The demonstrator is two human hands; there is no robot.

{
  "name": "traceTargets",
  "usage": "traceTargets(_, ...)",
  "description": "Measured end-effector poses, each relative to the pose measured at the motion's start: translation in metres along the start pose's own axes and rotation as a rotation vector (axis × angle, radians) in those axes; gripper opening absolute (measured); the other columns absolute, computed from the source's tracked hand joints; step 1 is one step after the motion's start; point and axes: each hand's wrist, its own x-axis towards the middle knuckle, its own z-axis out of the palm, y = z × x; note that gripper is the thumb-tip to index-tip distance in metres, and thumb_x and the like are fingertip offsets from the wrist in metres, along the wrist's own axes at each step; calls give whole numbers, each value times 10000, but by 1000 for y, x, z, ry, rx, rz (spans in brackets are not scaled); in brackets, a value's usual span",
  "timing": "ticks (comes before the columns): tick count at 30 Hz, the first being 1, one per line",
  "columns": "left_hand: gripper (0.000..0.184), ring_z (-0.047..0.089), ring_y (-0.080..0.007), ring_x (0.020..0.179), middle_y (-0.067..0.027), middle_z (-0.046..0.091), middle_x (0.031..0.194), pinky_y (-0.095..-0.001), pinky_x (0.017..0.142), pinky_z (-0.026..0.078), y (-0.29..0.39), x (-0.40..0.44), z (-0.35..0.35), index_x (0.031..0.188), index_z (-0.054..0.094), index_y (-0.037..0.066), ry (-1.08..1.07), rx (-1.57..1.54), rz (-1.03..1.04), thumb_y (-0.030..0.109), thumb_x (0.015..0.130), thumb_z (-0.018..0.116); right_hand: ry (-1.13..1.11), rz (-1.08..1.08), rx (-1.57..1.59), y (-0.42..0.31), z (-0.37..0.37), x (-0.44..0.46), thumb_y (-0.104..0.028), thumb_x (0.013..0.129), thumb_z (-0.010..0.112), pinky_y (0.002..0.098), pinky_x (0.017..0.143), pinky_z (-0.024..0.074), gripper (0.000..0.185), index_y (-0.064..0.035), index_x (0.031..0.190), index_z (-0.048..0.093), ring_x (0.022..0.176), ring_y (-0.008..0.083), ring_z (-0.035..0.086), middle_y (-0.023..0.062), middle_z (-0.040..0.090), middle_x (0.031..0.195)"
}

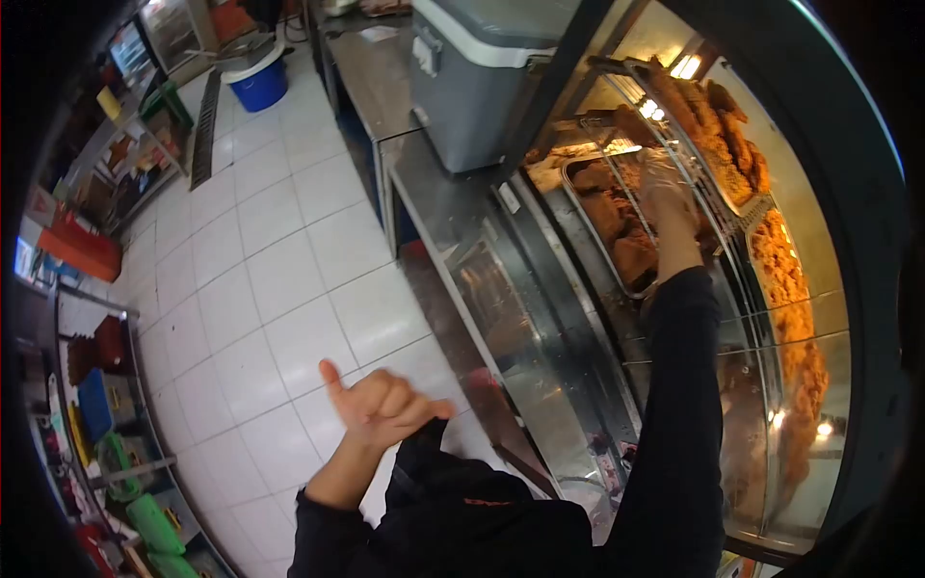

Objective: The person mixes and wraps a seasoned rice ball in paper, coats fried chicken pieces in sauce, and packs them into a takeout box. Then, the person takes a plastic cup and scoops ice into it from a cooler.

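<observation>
The left hand [381,403] hangs over the floor tiles [275,265], thumb spread from partly curled fingers. Farther off, inside the lit case [827,279], a metal tray [596,231] of browned food [635,257] points lengthwise away; the right hand [668,188] reaches over it, grip impossible to tell.

Counted two hands: one left hand [385,405], one right hand [665,188]. One grey cooler [467,106], one blue bucket [258,87] and at least two food trays [594,234] were recorded. Overlapping fried pieces [718,135] could not be counted.
</observation>
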Motion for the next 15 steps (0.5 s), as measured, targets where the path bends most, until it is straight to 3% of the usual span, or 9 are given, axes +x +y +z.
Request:
traceTargets(2, 664, 320, -139, 505, 31, 312, 516, -523, 840, 335, 0, -47, -18, 505, 369, 128, 343, -9, 58, 706, 810, 251, -50, -41, -39, 3, 4, -1, -293, 869, 481, 431, 952, 372, 405, -135, 1242, 475, 1073, 280, 522, 123, 536, 1188)
traceTargets(5, 640, 351, -152, 535, 9, 334, 549, -513, 834, 352, -12, -91, -42, 545, 402, 112, 454, -33, 109, 672, 823, 269, -64, -52, -49, -2, 4, -9, -268, 861, 488, 446, 967, 356, 393, -113, 1222, 498, 1087, 274, 510, 126, 539, 1179)
traceTargets(7, 555, 429, -165, 567, -29, 416, 585, -458, 831, 378, -24, -112, -67, 597, 468, 91, 628, 299, -166, 558, 865, 332, 78, 142, 234, -17, -26, -46, -223, 806, 520, 421, 915, 395, 400, -116, 1191, 504, 1044, 296, 531, 135, 556, 1138)
traceTargets(9, 458, 536, -213, 728, -76, 562, 751, -386, 842, 394, -42, -141, -115, 777, 587, 36, 637, 858, -682, 425, 894, 377, 249, 316, 666, -35, -59, -91, -177, 750, 552, 397, 862, 433, 416, -119, 1160, 510, 1001, 318, 552, 145, 573, 1097)
traceTargets(10, 427, 501, -231, 924, -114, 547, 949, -360, 925, 346, -55, -154, -132, 939, 577, 34, 490, 987, -931, 410, 902, 378, 269, 337, 989, -40, -65, -112, -269, 763, 578, 395, 874, 427, 497, -133, 1227, 463, 1047, 313, 538, 138, 490, 1237)
traceTargets(11, 451, 465, -249, 1121, -151, 533, 1146, -335, 1009, 297, -70, -168, -147, 1100, 567, 33, 329, 1111, -1173, 396, 909, 379, 160, 397, 1141, -46, -74, -132, -144, 760, 596, 375, 853, 458, 483, -167, 1226, 472, 1069, 290, 527, 130, 470, 1261)
traceTargets(13, 538, 339, -265, 1244, -142, 429, 1292, -349, 1046, 237, -105, -200, -173, 1237, 485, 71, 56, 1107, -1403, 470, 889, 390, 80, 40, 2328, -55, -25, -166, 61, 736, 560, 390, 944, 423, 612, -182, 1280, 418, 1126, 243, 485, 61, 425, 1312)
traceTargets(14, 538, 339, -265, 1244, -142, 429, 1292, -349, 1046, 237, -113, -208, -188, 1237, 485, 71, 45, 1113, -1406, 470, 889, 390, -92, -73, 2693, -59, -27, -195, 129, 715, 518, 447, 959, 411, 675, -159, 1311, 382, 1141, 269, 467, 61, 374, 1343)
traceTargets(15, 574, 326, -268, 1256, -144, 425, 1299, -352, 1052, 224, -118, -213, -204, 1259, 463, 81, 55, 1113, -1465, 504, 877, 391, -284, -14, 2847, -55, -20, -220, 156, 710, 480, 507, 954, 394, 704, -145, 1332, 346, 1145, 281, 459, 112, 382, 1328)
